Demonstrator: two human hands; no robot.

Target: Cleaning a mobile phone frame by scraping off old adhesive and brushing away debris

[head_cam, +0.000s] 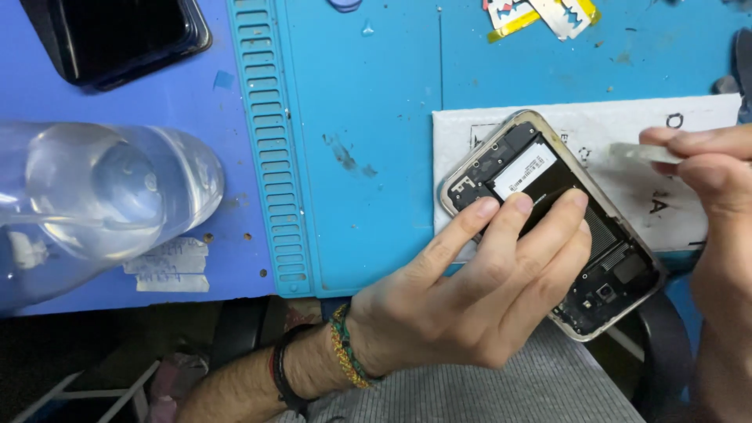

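An opened smartphone [523,157] with a gold frame lies back-off and tilted on a white paper sheet [627,125], its battery and circuit parts showing. My left hand [478,290] rests flat on it, fingers spread over the battery, holding it down. My right hand [709,168] hovers at the right edge, pinching a small thin clear plastic piece [638,153] just above the paper, beside the phone's upper right side.
A blue work mat [368,117] with a ribbed strip [270,149] covers the table. A clear plastic bottle [102,196] lies at the left, a dark phone [117,35] at top left, paper scraps [540,16] at the top, a taped label [168,266] below the bottle.
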